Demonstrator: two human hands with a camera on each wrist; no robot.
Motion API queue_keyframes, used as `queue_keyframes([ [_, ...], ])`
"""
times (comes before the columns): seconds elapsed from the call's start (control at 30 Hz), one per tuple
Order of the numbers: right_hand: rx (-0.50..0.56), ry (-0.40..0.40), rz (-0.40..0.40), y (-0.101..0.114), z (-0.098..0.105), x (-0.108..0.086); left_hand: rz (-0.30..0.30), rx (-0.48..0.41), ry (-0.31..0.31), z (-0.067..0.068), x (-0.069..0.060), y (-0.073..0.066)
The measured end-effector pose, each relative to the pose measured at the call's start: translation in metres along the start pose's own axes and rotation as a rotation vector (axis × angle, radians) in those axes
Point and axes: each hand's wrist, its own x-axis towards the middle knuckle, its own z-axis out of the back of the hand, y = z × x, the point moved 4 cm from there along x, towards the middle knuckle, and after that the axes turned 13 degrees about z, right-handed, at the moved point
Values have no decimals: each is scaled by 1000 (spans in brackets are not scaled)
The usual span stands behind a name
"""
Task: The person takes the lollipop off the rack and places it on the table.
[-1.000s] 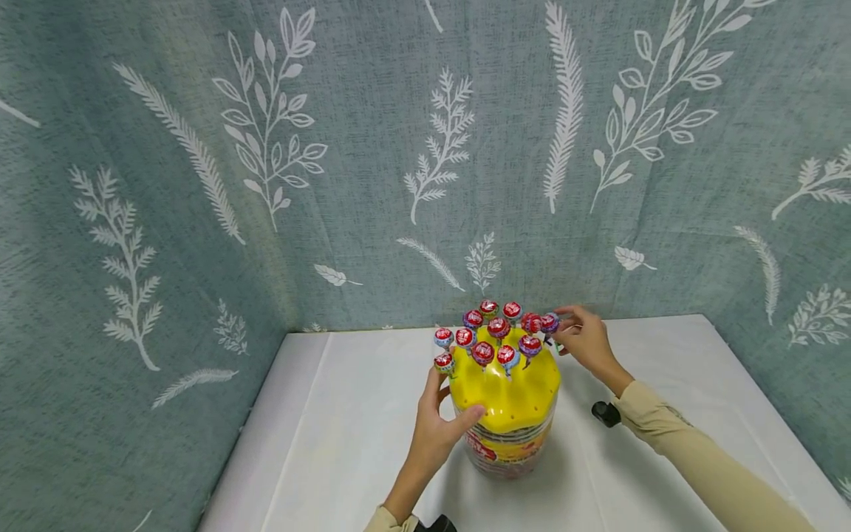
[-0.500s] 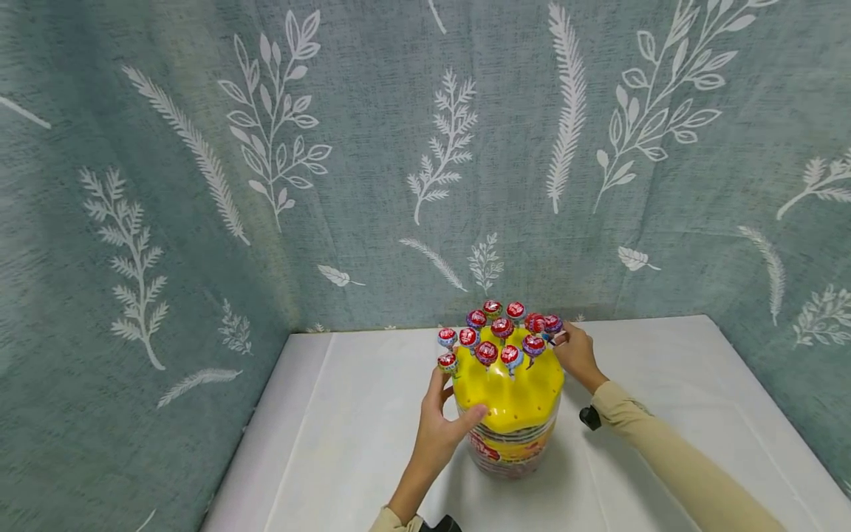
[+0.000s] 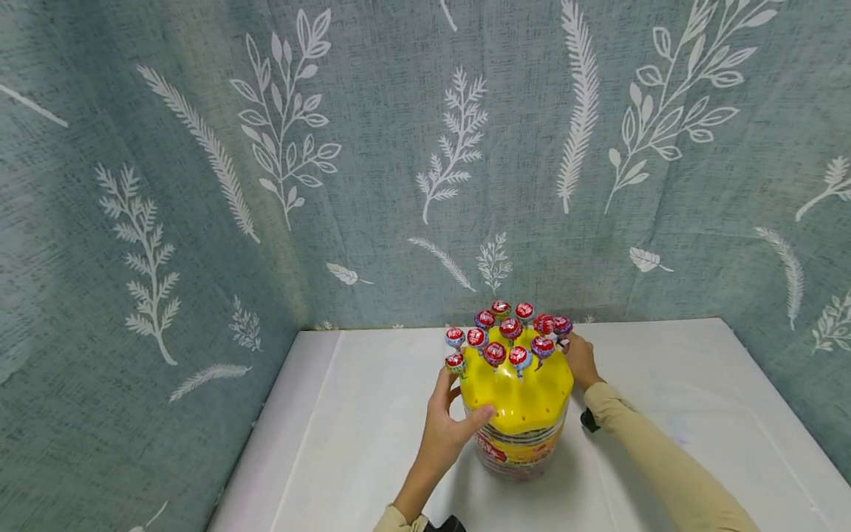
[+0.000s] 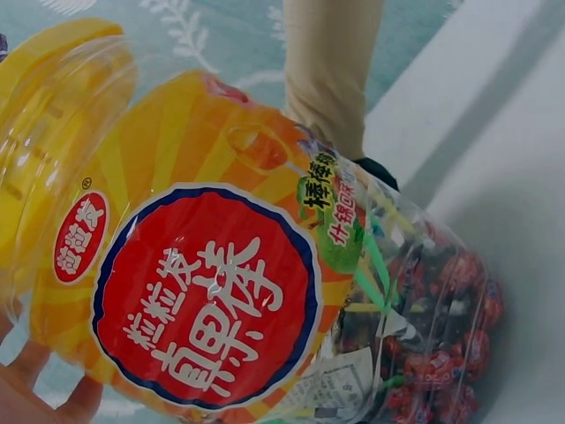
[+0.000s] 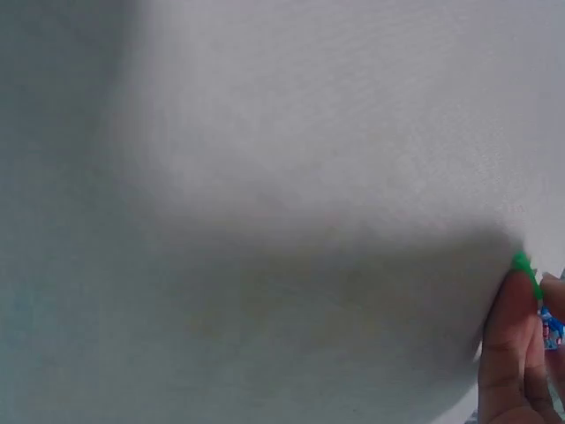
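A clear plastic jar (image 3: 521,452) with an orange and red label stands upright, capped by a yellow lid (image 3: 525,403). Several wrapped lollipops (image 3: 495,355) stick up from the lid's back and left parts. My left hand (image 3: 444,427) grips the lid's left side, thumb on its front. At the lid's back right, my right hand (image 3: 582,362) is partly hidden behind lollipops. In the right wrist view, its fingers pinch a lollipop with a green stick (image 5: 527,267) and a blue wrapper (image 5: 551,329). More lollipops (image 4: 441,367) lie inside the jar's base.
The jar stands on a white-covered table (image 3: 372,414). A green curtain (image 3: 372,162) with white leaf prints hangs behind and at the sides. A black wrist device (image 3: 589,420) sits below my right sleeve (image 3: 654,458).
My right hand has moved left and closer to the lid's back right edge, becoming more hidden. The left hand keeps its hold on the lid. The whole head view has shifted slightly.
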Motion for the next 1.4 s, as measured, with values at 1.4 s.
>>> queue_keyframes([
  [1.4, 264, 69, 130, 73, 99, 4, 1, 2, -28, -1, 1, 0],
])
